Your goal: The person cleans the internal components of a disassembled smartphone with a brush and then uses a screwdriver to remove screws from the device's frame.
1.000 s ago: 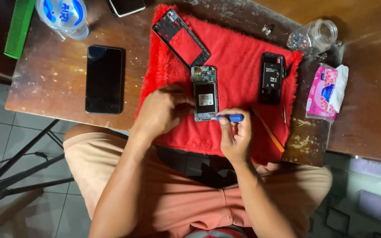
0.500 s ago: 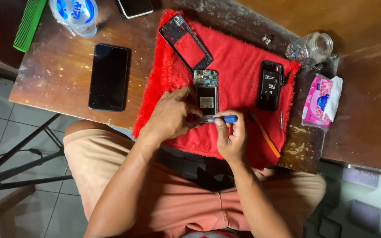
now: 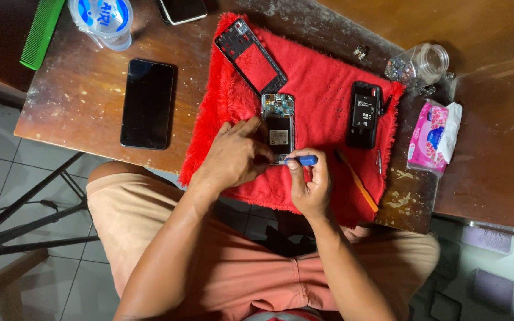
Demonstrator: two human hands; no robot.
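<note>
An opened phone (image 3: 278, 126) with its circuit board and battery exposed lies on a red towel (image 3: 322, 71). My left hand (image 3: 233, 156) steadies it from the left side, fingers on its lower edge. My right hand (image 3: 309, 184) grips a small blue-handled screwdriver (image 3: 302, 160), its tip at the bottom edge of the phone. A black phone frame (image 3: 250, 57) lies on the towel above the phone. A second opened black phone (image 3: 364, 114) rests on the towel to the right.
A black phone (image 3: 147, 102) lies screen up on the wooden table (image 3: 78, 101) at left. A plastic water cup (image 3: 102, 21), a green comb (image 3: 43, 32), a small glass jar (image 3: 419, 64), a pink tissue pack (image 3: 432, 137) and an orange tool (image 3: 358, 187) surround the towel.
My hands stay on the opened phone. The screwdriver tip has shifted slightly left along the phone's bottom edge. The view has drifted a little.
</note>
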